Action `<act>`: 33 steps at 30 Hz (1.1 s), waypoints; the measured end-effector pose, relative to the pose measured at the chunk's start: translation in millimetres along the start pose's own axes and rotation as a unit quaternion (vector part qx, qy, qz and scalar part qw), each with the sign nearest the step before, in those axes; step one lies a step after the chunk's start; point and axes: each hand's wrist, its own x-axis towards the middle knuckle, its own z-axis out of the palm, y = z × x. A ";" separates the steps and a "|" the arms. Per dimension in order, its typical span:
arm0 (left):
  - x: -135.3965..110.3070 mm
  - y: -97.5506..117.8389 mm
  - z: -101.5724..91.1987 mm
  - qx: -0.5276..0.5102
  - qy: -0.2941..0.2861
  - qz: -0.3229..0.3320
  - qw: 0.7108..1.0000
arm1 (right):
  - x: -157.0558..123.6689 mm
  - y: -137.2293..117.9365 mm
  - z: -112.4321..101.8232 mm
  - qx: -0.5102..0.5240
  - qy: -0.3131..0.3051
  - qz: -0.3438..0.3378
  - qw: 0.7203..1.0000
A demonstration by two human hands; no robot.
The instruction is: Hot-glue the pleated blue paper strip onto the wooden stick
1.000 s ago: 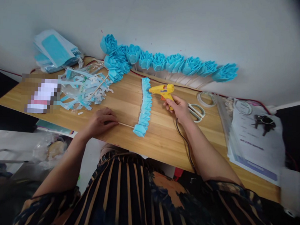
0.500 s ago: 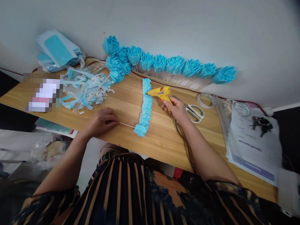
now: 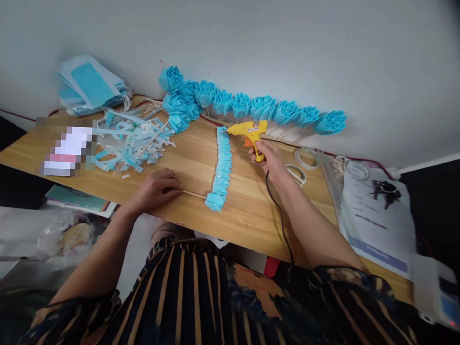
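Note:
My left hand (image 3: 161,189) is closed around the end of a thin wooden stick (image 3: 193,193), low over the table. The stick's other end meets the rolled lower end of a ruffled blue strip (image 3: 223,164), which lies stretched away from me. In my right hand (image 3: 267,156) is a yellow hot glue gun (image 3: 250,130), gripped by its handle. Its nozzle points left at the strip's far end, touching it or just above; I cannot tell which. A black cord hangs from the handle. Scissors (image 3: 296,174) lie partly hidden behind my right wrist.
Finished blue flowers (image 3: 261,108) line the wall. Paper scraps (image 3: 140,140), a blurred phone-like item (image 3: 65,150) and a stack of blue masks (image 3: 92,85) lie to the left. A tape roll (image 3: 307,158), papers (image 3: 373,214) and keys (image 3: 385,192) sit at the right.
The glue gun in my right hand has moved away from me along the strip, to its far end. My left hand keeps its hold on the stick. The view has shifted slightly.

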 end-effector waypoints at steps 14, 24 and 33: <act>-1.4 -0.8 -1.1 0.002 0.001 -0.013 1.000 | -8.9 13.1 -3.3 -0.099 0.013 0.001 0.995; 0.2 -0.2 -3.2 0.010 -0.008 -0.012 1.000 | -7.9 14.9 -7.2 -0.137 -0.008 -0.019 0.990; 1.2 1.9 -3.4 0.010 -0.006 -0.013 1.000 | -7.9 14.7 -4.9 -0.226 -0.017 -0.065 0.972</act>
